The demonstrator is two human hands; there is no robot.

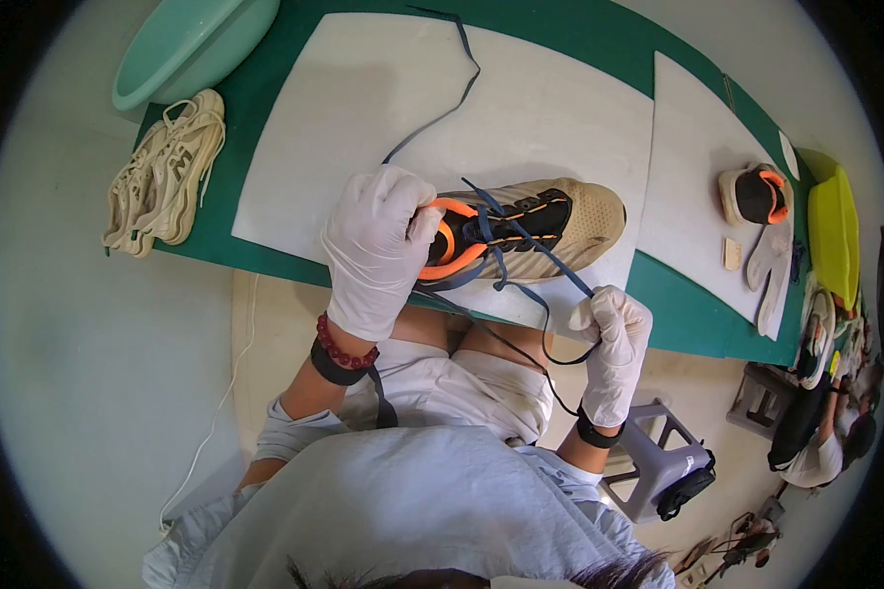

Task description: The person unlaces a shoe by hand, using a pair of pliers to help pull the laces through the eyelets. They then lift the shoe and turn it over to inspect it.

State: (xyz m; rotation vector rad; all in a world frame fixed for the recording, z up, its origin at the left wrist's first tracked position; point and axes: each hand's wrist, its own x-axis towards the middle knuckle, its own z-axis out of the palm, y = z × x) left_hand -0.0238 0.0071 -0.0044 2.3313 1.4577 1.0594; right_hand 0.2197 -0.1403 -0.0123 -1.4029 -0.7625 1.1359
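Right hand [614, 329], white-gloved: thumb and forefinger pinch a blue lace [550, 253], the remaining fingers folded toward the palm. Left hand [375, 236], likewise gloved: fingers curled and drawn together, thumb and fingertips against the orange-lined heel collar of a shoe [589, 216]; whether they pinch the collar itself or a lace cannot be told. The shoe lies at the near edge of a large white board [363, 98], opening upward, heel toward the left hand, tan mesh toe pointing to the right. The lace runs taut from the shoe's eyelets to the right hand; a slack loop and a darker strand hang below, close to the right wrist. Another dark lace length [471, 74] extends from the left hand across the board to its far edge. A red bead bracelet [344, 348] and a black band are on the left wrist. The board rests on a green table [250, 128]. At its left end lies a cream pair of sneakers [172, 177], beside a mint basin [196, 44]. A second white board [692, 167], to the right, carries a black-and-orange shoe [756, 196] and a small tan block [732, 254]. Beyond it stands a yellow-green basin [835, 231]; a grey stool [648, 461] is below on the floor.
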